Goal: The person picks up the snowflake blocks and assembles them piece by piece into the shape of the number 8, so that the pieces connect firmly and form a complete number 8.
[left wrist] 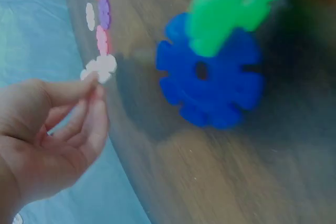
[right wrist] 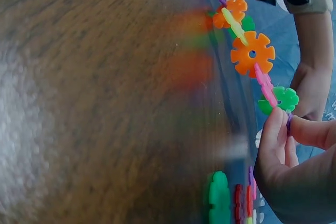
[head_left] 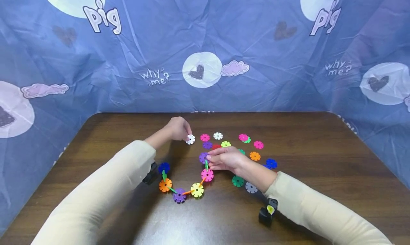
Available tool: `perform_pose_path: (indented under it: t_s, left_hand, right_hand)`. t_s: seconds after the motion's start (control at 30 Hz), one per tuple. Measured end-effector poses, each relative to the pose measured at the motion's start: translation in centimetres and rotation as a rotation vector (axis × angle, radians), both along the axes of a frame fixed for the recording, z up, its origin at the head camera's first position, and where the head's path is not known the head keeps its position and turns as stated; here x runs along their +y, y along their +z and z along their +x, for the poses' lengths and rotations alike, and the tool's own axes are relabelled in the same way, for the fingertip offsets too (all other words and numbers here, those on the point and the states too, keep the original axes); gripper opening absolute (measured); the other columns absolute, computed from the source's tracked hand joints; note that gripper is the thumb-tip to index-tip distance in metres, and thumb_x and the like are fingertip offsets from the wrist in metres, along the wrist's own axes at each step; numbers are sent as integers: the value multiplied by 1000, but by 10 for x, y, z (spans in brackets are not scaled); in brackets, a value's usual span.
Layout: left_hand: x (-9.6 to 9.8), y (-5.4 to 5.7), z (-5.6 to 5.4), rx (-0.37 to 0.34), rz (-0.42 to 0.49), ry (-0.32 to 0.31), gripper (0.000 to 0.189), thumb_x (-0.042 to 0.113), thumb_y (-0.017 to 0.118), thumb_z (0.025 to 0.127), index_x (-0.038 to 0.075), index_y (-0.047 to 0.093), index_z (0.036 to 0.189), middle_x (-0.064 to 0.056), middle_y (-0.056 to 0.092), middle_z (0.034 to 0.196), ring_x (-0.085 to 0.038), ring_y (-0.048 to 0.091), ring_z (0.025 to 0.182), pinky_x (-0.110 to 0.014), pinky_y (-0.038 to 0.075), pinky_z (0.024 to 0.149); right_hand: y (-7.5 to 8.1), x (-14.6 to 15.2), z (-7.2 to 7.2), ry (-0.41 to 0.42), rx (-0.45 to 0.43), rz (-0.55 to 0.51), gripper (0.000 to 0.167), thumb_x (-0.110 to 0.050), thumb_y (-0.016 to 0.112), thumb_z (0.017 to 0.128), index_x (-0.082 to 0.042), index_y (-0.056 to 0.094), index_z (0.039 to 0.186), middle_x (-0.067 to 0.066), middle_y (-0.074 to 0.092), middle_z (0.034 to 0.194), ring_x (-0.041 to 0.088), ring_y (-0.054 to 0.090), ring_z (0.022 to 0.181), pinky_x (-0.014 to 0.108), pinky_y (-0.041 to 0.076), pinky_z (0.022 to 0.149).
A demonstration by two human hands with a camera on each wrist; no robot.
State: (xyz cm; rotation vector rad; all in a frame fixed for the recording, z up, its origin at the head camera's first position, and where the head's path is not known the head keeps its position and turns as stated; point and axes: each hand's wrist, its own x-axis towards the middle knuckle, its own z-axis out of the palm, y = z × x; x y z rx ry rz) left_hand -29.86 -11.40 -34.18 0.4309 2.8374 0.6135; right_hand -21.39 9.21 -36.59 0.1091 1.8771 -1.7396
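My left hand [head_left: 178, 128] pinches a white notched plastic disc [head_left: 190, 139] between thumb and fingertips, near the table's far side. In my right hand [head_left: 229, 159] the thumb and fingers pinch a purple disc [head_left: 203, 157], the right end of a curved chain of notched discs. A green disc [right wrist: 286, 98] joins it to a pink disc [head_left: 207, 175]. The chain runs on through a yellow disc [head_left: 197, 190], another purple disc [head_left: 179, 195] and an orange disc [head_left: 165, 185] to a blue disc [head_left: 164, 167] at its left end. Edge-on discs link these.
Loose discs lie scattered behind and around my right hand, among them a pink disc [head_left: 205, 137], a white disc [head_left: 218, 136], an orange disc [head_left: 255, 156] and a grey disc [head_left: 251, 187]. Past the far edge of the brown wooden table [head_left: 298, 138] hangs a blue printed cloth [head_left: 272, 85].
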Motion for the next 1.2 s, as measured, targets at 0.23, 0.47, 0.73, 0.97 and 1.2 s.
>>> perform_pose_path:
  t_s: [0.23, 0.47, 0.73, 0.97, 1.2]
  left_hand:
    - [-7, 10, 39, 5, 220, -72, 8, 8, 75, 81, 0, 72, 81, -10, 73, 75, -4, 55, 53, -17, 46, 52]
    - [-9, 10, 64, 14, 337, -83, 6, 7, 73, 83, 1, 72, 82, -11, 73, 75, -13, 64, 59, -23, 53, 54]
    - [-10, 6, 77, 83, 394, -94, 4, 3, 74, 81, 0, 73, 82, -12, 74, 76, -17, 68, 65, -22, 50, 53]
    - [-5, 1, 80, 158, 352, -163, 4, 5, 77, 79, 3, 73, 80, -8, 75, 77, -11, 69, 69, -23, 56, 64]
    - [-2, -6, 83, 283, 314, -273, 4, 5, 75, 80, 1, 76, 82, -9, 76, 80, -14, 71, 72, -19, 57, 63]
  right_hand:
    - [-2, -1, 2, 0, 51, 60, 32, -7, 62, 92, 8, 60, 121, 1, 69, 79, 9, 66, 68, 27, 60, 74]
    - [-2, -3, 1, 10, 114, 108, 28, -7, 64, 91, 7, 63, 115, 10, 73, 90, 11, 68, 69, 30, 60, 74]
    - [1, -6, 1, 1, 55, 97, 29, -8, 63, 92, 5, 62, 118, 10, 72, 91, 12, 70, 73, 29, 59, 76]
    - [2, -5, 1, -4, 37, 74, 30, -7, 62, 92, 7, 61, 119, 7, 70, 84, 12, 69, 71, 30, 59, 77]
    - [2, -7, 6, -42, 27, 60, 28, -1, 63, 90, 12, 62, 115, 4, 67, 73, 12, 67, 65, 31, 60, 74]
